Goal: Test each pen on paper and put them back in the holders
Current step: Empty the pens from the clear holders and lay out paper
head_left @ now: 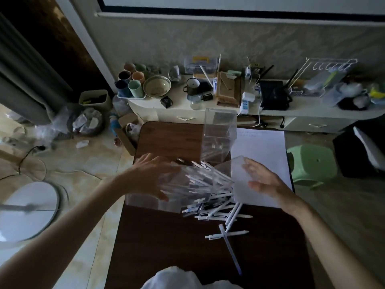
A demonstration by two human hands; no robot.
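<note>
Nearest the camera, a white cloth (173,277) lies at the near edge of the dark wooden table (162,243). Just beyond it a single pen (230,249) lies with its long axis running from near-right to far-left, crossed by another white pen (227,234) lying almost straight left to right.

Farther in, a pile of pens (216,209) has spilled from the mouth of a clear holder (183,184), which is tipped over so its opening faces right and toward the camera. The pens inside run along the holder's slant, their ends fanning out to the lower right onto the table below the right hand's fingers.

The left hand (154,176) presses against the holder's left side, fingers (145,158) spread and open on the clear wall rather than closed around it. The right hand (262,180) is on the opposite side, its fingers (249,165) extended flat against a clear panel of the holder; whether they grip it I cannot tell.

Under and beyond the right hand's fingers lies a white sheet of paper (262,147), its long axis running away from the camera. Beyond the left fingertips, between both hands, a second clear holder (218,134) stands upright, touching the paper's left edge.
</note>
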